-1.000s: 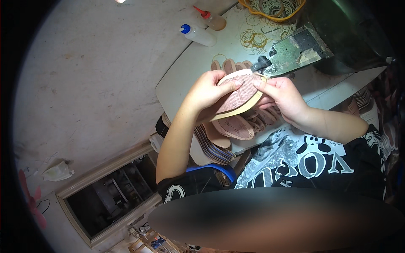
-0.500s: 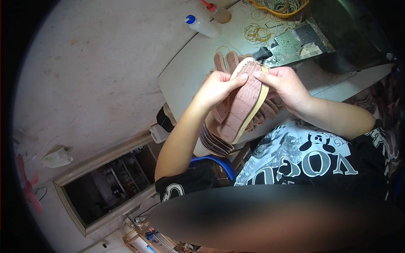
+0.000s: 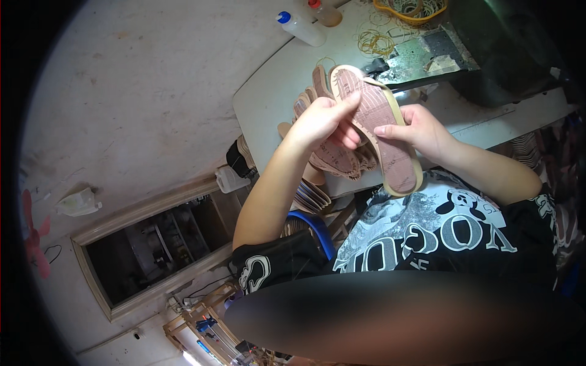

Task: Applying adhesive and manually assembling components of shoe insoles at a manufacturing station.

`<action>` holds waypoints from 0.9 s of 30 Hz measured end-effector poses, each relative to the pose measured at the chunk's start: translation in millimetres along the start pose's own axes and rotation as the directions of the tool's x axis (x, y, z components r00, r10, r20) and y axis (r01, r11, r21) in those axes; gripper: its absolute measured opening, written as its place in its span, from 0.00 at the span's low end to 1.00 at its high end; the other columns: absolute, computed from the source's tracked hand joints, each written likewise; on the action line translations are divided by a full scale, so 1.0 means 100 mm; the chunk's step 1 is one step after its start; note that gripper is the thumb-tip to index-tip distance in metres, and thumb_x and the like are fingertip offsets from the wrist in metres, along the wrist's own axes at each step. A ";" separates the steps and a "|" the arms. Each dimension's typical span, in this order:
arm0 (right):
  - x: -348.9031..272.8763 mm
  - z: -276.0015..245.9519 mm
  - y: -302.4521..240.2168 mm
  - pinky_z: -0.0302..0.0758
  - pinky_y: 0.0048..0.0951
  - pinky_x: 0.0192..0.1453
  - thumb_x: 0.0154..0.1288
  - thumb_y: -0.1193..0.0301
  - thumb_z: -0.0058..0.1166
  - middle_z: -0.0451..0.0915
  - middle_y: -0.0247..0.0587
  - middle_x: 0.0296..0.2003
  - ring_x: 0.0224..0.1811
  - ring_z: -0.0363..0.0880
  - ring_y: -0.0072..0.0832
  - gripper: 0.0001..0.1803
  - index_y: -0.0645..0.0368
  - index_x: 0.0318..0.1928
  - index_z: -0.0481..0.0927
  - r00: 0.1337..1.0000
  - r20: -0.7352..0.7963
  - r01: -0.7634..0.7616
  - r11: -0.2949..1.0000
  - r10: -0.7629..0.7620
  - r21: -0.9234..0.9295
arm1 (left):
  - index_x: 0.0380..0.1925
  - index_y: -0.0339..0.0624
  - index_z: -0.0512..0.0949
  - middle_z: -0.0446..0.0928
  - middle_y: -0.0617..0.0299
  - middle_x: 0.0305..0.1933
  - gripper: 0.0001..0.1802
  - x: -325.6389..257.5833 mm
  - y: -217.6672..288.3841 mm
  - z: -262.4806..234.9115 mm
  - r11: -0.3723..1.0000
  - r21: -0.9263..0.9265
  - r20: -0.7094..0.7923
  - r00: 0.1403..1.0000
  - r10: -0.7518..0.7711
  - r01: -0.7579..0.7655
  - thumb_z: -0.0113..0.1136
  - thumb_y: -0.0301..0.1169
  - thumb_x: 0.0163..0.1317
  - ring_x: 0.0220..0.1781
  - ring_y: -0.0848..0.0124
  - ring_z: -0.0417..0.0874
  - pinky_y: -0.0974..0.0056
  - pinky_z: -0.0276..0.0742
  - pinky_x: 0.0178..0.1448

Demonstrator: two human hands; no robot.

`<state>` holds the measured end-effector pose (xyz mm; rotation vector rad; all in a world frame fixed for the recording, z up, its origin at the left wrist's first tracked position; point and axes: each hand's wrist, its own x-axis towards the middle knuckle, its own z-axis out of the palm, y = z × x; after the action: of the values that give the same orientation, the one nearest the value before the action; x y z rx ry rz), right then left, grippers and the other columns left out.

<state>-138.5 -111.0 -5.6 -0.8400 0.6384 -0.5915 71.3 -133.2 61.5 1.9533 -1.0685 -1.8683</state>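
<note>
In front of my chest I hold up a shoe insole (image 3: 378,110), brownish-pink with a cream rim that looks pleated or gathered near the toe end. My right hand (image 3: 421,131) grips its right edge at the middle, thumb flat on the face and fingers behind. My left hand (image 3: 323,122) is at the opposite edge, its thumb pressed on the face near the wider upper end; the other fingers curl below the edge, partly hidden. Behind my left hand, several similar insoles (image 3: 332,158) lie in overlapping rows on the pale table (image 3: 262,100).
At the table's back stand a white bottle with blue cap (image 3: 302,30) and a red-capped bottle (image 3: 326,13). Rubber bands (image 3: 375,43) lie near a yellow basket (image 3: 415,19). A green metal machine part (image 3: 421,61) sits beyond my right hand. A blue-rimmed container (image 3: 320,232) is below the table edge.
The insole has swung round, its lower end moving right toward my chest and its upper end left. My right hand has slid down to its middle; my left thumb stays near the upper end.
</note>
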 end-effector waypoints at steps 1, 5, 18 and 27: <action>0.01 -0.02 -0.05 0.77 0.26 0.47 0.61 0.68 0.61 0.83 0.41 0.38 0.38 0.81 0.22 0.17 0.67 0.45 0.81 1.000 -0.011 -0.010 0.999 0.010 -0.036 | 0.31 0.31 0.80 0.79 0.55 0.20 0.27 0.00 -0.03 -0.02 0.999 0.053 0.023 1.000 0.011 -0.012 0.61 0.51 0.60 0.15 0.71 0.80 0.72 0.78 0.21; 0.18 -0.09 -0.01 0.78 0.24 0.40 0.59 0.67 0.63 0.83 0.41 0.33 0.33 0.81 0.21 0.15 0.67 0.40 0.83 0.999 -0.030 0.030 0.998 -0.032 -0.062 | 0.25 0.36 0.79 0.77 0.62 0.17 0.19 -0.01 -0.04 0.00 0.997 0.031 -0.022 0.998 0.067 -0.066 0.70 0.43 0.55 0.12 0.78 0.74 0.77 0.69 0.16; -0.22 -0.01 0.09 0.78 0.19 0.36 0.64 0.64 0.58 0.83 0.39 0.34 0.30 0.81 0.19 0.18 0.67 0.45 0.80 0.967 0.121 -0.211 0.970 0.225 -0.122 | 0.21 0.41 0.77 0.71 0.70 0.12 0.15 0.21 -0.07 -0.15 0.971 -0.137 -0.233 0.959 0.160 -0.196 0.70 0.39 0.55 0.09 0.83 0.66 0.77 0.58 0.13; -0.06 0.22 0.08 0.76 0.18 0.33 0.68 0.62 0.54 0.83 0.37 0.31 0.28 0.81 0.18 0.16 0.64 0.42 0.80 0.998 0.001 -0.066 0.983 0.067 0.170 | 0.18 0.42 0.75 0.70 0.68 0.11 0.22 0.44 0.18 -0.47 0.993 0.001 -0.159 0.981 0.115 -0.116 0.70 0.48 0.54 0.08 0.80 0.64 0.75 0.58 0.14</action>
<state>-124.9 -91.8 0.7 -0.6557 0.6092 -0.5791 106.0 -188.3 46.8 1.9531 -1.0991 -1.6250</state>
